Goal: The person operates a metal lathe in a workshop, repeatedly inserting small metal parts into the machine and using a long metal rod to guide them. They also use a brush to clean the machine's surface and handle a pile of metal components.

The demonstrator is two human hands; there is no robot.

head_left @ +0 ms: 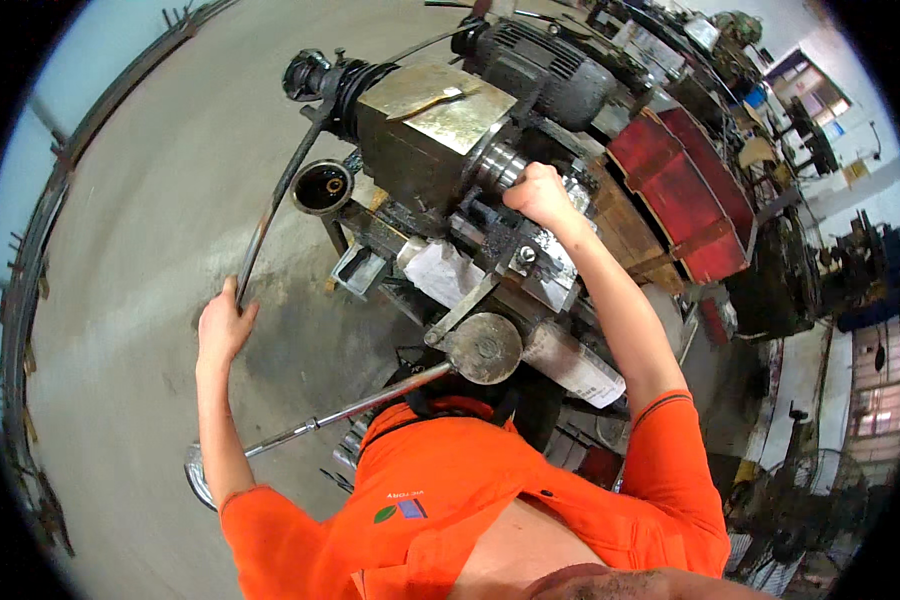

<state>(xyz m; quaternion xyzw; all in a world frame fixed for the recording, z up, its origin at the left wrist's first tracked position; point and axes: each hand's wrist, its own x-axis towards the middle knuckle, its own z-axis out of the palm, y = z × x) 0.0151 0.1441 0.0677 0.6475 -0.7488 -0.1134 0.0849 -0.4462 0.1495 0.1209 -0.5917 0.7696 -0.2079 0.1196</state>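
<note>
While the long dark metal strip (pixel 275 195) runs from the machine (pixel 440 130) down toward the floor (pixel 140 200), the work looks to be in its middle stretch: one end of the strip is already up at the machine's head near the small round oil cup (pixel 322 187), and the lower end sits in the left hand (pixel 222 325), so feeding or drawing it appears under way, not finished. The left hand's fingers are wrapped around the strip's lower end, thumb on the near side, the strip rising out of the top of the grip and bowing leftward. The right hand (pixel 540 192) is closed into a fist on a part of the machine just beside the shiny steel collar (pixel 498 165); what it grips is hidden under the knuckles, so I cannot tell its shape. The two hands are well apart, with the machine's slide between them. A round handwheel (pixel 485 347) and a long chrome lever (pixel 350 412) lie near the orange shirt (pixel 450 480), touched by neither hand.
</note>
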